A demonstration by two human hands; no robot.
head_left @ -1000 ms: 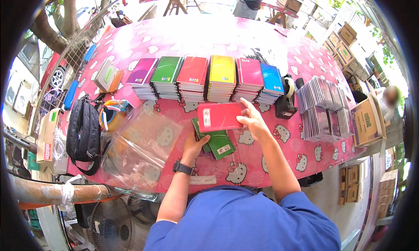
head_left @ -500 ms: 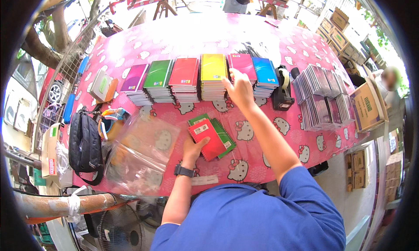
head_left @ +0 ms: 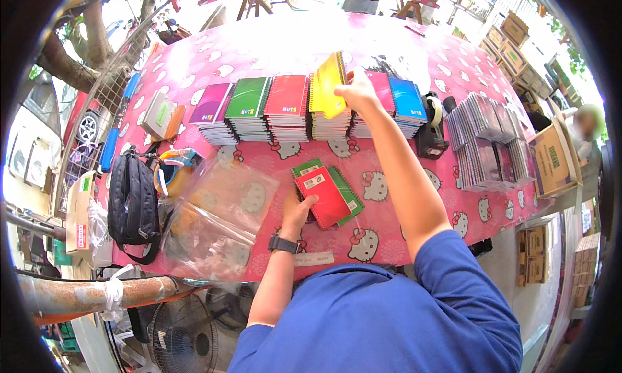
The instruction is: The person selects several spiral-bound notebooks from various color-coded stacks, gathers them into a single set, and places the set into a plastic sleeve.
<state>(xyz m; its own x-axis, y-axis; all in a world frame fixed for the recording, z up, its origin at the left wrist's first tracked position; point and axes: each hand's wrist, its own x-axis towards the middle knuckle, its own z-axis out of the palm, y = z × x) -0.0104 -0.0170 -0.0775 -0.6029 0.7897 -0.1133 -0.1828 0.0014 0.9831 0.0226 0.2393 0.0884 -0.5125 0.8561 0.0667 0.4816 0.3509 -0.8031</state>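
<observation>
My right hand grips a yellow spiral notebook, tilted and lifted off the top of its stack. My left hand is closed on the near left edge of a red notebook, which overlaps a green notebook fanned out beneath it. A row of notebook stacks spans the table: a purple stack, a green stack, a red stack, the yellow one, a pink stack partly behind my right hand, and a blue stack.
Clear plastic bags lie left of my left hand, beside a black bag. A tape dispenser stands right of the blue stack, then wrapped notebook bundles. A cardboard box stands at the right edge, near another person.
My right hand has taken hold of the top yellow notebook and raised it, tilting it. My left hand keeps the red and green notebooks. The whole view has shifted slightly.
</observation>
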